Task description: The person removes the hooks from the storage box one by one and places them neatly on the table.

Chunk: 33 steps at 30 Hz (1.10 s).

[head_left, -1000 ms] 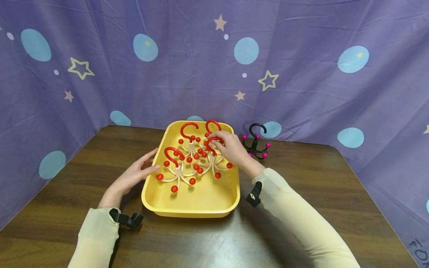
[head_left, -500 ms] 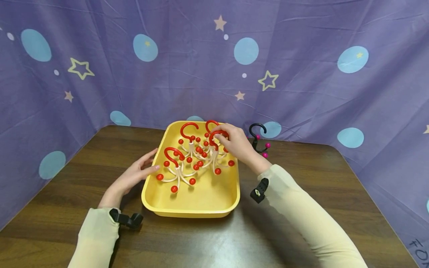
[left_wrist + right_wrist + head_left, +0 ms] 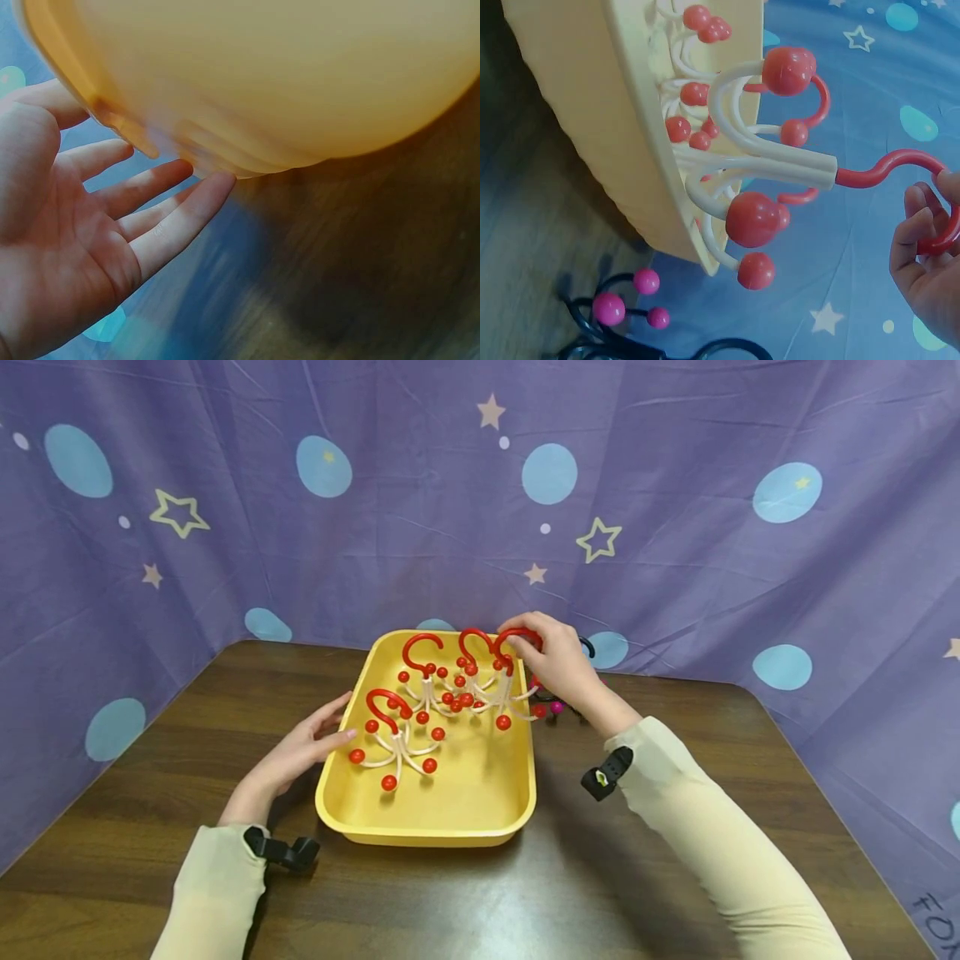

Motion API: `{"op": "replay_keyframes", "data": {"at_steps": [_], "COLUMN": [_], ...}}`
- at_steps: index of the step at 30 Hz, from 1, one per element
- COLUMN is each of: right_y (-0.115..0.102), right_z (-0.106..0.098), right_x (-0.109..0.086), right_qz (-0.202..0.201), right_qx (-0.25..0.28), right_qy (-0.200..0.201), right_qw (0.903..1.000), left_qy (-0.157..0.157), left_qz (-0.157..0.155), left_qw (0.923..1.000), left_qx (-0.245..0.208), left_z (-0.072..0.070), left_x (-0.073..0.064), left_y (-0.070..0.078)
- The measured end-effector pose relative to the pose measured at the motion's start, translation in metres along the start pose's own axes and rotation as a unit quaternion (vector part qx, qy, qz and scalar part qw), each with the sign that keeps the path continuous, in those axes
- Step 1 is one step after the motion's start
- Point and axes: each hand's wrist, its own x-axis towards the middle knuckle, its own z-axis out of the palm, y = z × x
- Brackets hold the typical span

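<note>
My right hand (image 3: 555, 652) grips the red hook of a white multi-armed hook hanger (image 3: 810, 169) with red ball tips. It holds this hanger upright over the right rim of a yellow tray (image 3: 435, 814), its lower balls overlapping the rim. In the right wrist view, fingers and thumb curl round the hook's end. Three similar hangers stand in the tray: one at the front left (image 3: 399, 747), one at the back left (image 3: 427, 693), one at the back right (image 3: 471, 647). My left hand (image 3: 303, 747) touches the tray's left side, thumb at the rim, fingers loosely extended along the outer wall.
A black hook hanger (image 3: 622, 341) with pink ball tips lies on the wooden table (image 3: 675, 777) beyond the tray's right side, mostly hidden behind my right hand in the head view. A purple curtain (image 3: 420, 510) with stars and dots closes off the back and sides.
My right hand has moved right and up with its hanger, from over the tray's middle to above its right rim, covering much of the black hanger. My left hand and the tray stay put.
</note>
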Motion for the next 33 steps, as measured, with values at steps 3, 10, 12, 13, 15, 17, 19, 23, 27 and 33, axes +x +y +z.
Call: {"op": "replay_keyframes", "data": {"at_steps": [3, 10, 12, 13, 15, 17, 19, 23, 27, 33], "right_y": [0.001, 0.009, 0.012, 0.013, 0.017, 0.020, 0.023, 0.029, 0.035, 0.043], "right_z": [-0.006, -0.019, -0.023, -0.024, -0.027, -0.029, -0.032, -0.036, -0.040, -0.045], "right_x": [-0.002, -0.006, -0.008, -0.009, -0.011, -0.014, -0.016, -0.021, -0.027, -0.034], "right_qz": [0.004, 0.020, 0.029, 0.033, 0.040, 0.046, 0.046, 0.045, 0.054, 0.066], "right_qx": [-0.003, -0.009, -0.010, -0.009, -0.010, -0.018, -0.025, -0.041, -0.043, -0.048], "right_qy": [0.004, 0.013, 0.015, 0.016, 0.015, 0.016, 0.020, 0.032, 0.038, 0.038], "right_qw": [1.0000, 0.9997, 0.9994, 0.9993, 0.9990, 0.9986, 0.9984, 0.9976, 0.9969, 0.9959], "left_qy": [0.001, -0.001, -0.001, -0.001, 0.000, 0.001, 0.001, 0.000, 0.000, 0.001], "left_qz": [0.000, 0.003, 0.005, 0.004, 0.002, -0.001, -0.002, -0.001, -0.002, -0.003], "left_qw": [1.0000, 1.0000, 0.9999, 0.9999, 1.0000, 1.0000, 1.0000, 1.0000, 1.0000, 1.0000], "left_qx": [0.000, -0.007, -0.010, -0.010, -0.007, -0.003, -0.001, -0.002, 0.002, 0.006], "left_z": [0.000, 0.001, 0.001, 0.001, 0.001, 0.000, 0.000, 0.000, 0.000, 0.000], "left_x": [0.000, 0.001, 0.001, 0.001, 0.001, 0.000, 0.000, -0.001, -0.001, -0.001], "left_y": [0.000, -0.001, -0.001, -0.001, -0.001, 0.000, 0.000, 0.000, 0.000, 0.000]}}
